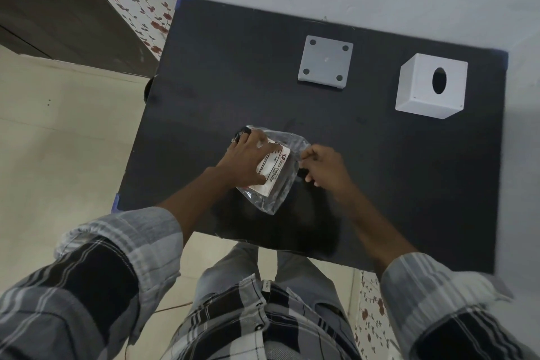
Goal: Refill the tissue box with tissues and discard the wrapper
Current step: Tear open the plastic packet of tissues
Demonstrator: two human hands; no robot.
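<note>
A clear plastic wrapper (280, 184) with a white label lies on the black table (219, 82) near its front edge. My left hand (248, 158) presses flat on top of it, fingers spread. My right hand (324, 166) pinches the wrapper's right edge. Whether tissues are inside, I cannot tell. The white tissue box cover (432, 86), with an oval slot on top, stands at the far right of the table. Its flat grey base plate (325, 63), with a dark pad at each corner, lies apart to the cover's left.
A pale wall runs behind and to the right of the table. Tiled floor lies to the left, with a dark wooden door (58, 20) at the far left. Blue tape (116, 203) marks the table's corners. My legs stand against the front edge.
</note>
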